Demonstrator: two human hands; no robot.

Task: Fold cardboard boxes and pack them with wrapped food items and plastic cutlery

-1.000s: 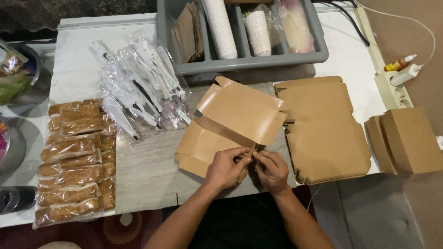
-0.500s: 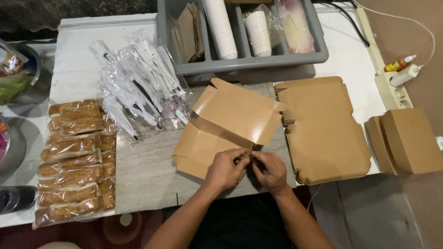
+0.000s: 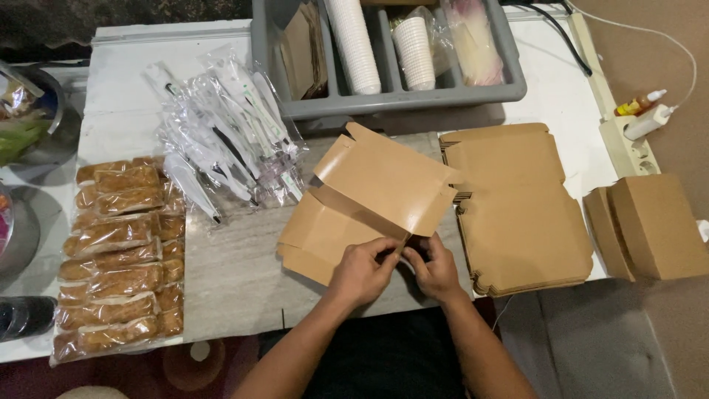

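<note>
Both hands pinch the near right corner of the brown cardboard box blank point(image 3: 369, 199), which lies on the surface's near edge: left hand point(image 3: 362, 270) and right hand point(image 3: 436, 267), fingers closed on the flap. Steady the panel and crease along the score. Against half a second ago, the raised panel stands slightly flatter.

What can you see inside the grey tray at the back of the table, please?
The grey tray holds brown paper pieces, two stacks of white cups, one wrapped in plastic, and a clear bag of pale items. Its far end lies out of frame, so anything there is unseen.
</note>
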